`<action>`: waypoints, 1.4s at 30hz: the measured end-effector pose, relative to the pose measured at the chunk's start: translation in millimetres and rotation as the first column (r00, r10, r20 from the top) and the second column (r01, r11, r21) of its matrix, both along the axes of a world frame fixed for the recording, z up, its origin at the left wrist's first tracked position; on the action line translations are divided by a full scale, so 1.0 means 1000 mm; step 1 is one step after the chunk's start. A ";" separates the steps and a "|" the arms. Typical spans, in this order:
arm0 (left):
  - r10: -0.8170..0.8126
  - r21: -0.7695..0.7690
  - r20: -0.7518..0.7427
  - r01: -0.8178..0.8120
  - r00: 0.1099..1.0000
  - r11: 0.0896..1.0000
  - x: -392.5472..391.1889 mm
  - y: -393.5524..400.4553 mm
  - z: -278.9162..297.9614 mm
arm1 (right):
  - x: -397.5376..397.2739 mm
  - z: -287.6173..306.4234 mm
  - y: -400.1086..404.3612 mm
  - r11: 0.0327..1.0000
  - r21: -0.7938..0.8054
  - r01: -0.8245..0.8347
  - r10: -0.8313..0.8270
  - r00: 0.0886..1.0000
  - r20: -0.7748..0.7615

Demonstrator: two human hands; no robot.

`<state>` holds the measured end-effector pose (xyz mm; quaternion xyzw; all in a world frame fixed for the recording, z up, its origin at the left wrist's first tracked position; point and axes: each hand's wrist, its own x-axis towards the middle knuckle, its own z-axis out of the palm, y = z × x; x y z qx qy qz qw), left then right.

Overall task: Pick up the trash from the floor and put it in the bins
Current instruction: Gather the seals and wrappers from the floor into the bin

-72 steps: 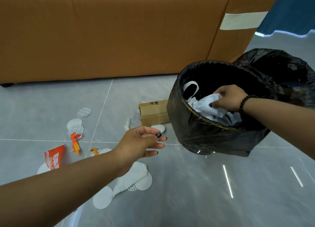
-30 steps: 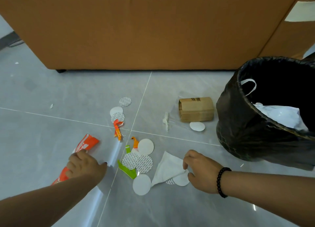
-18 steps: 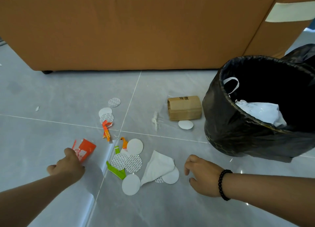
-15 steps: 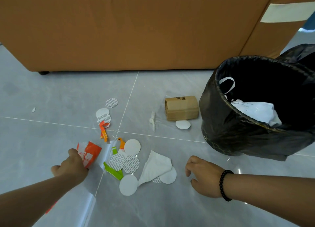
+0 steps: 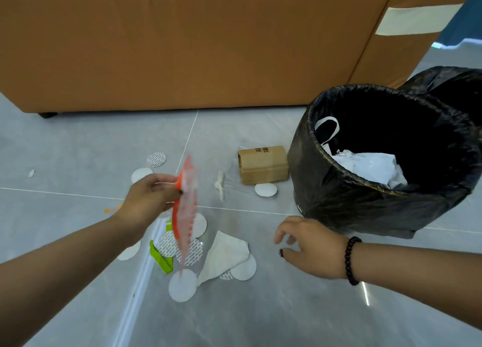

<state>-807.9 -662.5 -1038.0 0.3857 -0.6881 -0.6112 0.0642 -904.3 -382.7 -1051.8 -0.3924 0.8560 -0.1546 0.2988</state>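
Above floor [image 5: 78, 151], left hand [image 5: 148, 198] gripping wrapper [image 5: 185, 211]

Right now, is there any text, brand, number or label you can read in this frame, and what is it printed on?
Brown cardboard box: dark printed characters on its top edge, too small and skewed to read.
Orange wrapper held by the left hand: white print, motion-blurred, unreadable.
Patterned round discs on the floor: a fine printed pattern, no legible words.
Nothing else carries text.

Home living room: tan leather sofa [image 5: 182, 41] on short dark foot [image 5: 48, 115], glossy grey tiled floor [image 5: 78, 151], black-bagged waste bin [image 5: 365, 203] beside it, blue wall [image 5: 467, 15] behind.
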 end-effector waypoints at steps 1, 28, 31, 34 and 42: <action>-0.036 0.105 -0.060 0.042 0.998 0.994 -0.005 0.013 0.008 | -0.003 0.007 0.000 0.998 -0.046 0.042 -0.042 0.999 0.010; -0.451 0.306 -0.107 0.461 0.886 0.833 -0.015 0.100 0.037 | -0.008 0.063 0.007 0.737 -0.457 0.497 -0.226 0.819 0.527; -0.400 0.366 -0.131 0.419 0.907 0.831 -0.012 0.101 0.034 | -0.005 0.060 0.011 0.719 -0.540 0.438 -0.178 0.867 0.465; -0.368 0.416 -0.153 0.398 0.917 0.817 -0.011 0.101 0.033 | -0.002 0.057 0.012 0.717 -0.615 0.328 -0.119 0.927 0.356; -0.369 0.438 -0.183 0.412 0.911 0.799 -0.011 0.099 0.035 | -0.001 0.062 0.012 0.756 -0.540 0.370 -0.200 0.916 0.348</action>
